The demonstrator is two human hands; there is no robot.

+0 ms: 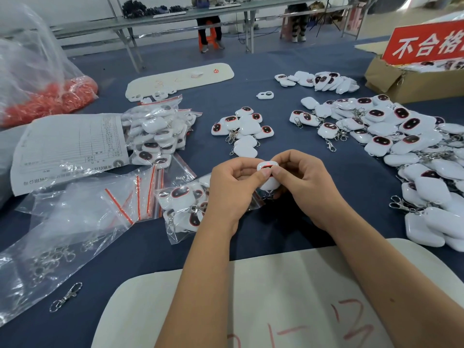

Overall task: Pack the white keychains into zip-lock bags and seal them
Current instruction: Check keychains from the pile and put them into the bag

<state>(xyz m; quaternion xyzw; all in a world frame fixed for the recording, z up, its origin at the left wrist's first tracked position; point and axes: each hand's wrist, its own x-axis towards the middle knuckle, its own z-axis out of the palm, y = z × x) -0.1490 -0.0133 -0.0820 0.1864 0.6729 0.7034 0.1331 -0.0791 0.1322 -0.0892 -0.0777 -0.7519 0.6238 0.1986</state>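
My left hand and my right hand together hold one white keychain above the blue table, both thumbs pressing on its top by a red-rimmed dark window. Its metal clip hangs below, mostly hidden. Under my left hand lies a zip-lock bag with several keychains inside. Empty zip-lock bags with red seal strips lie to the left. A small heap of loose keychains sits just beyond my hands and a large heap spreads along the right.
Filled bags are stacked at mid left beside a printed sheet. A clear bag of metal clips lies front left, a loose clip nearby. A cardboard box with a red sign stands back right. White foam boards lie near me.
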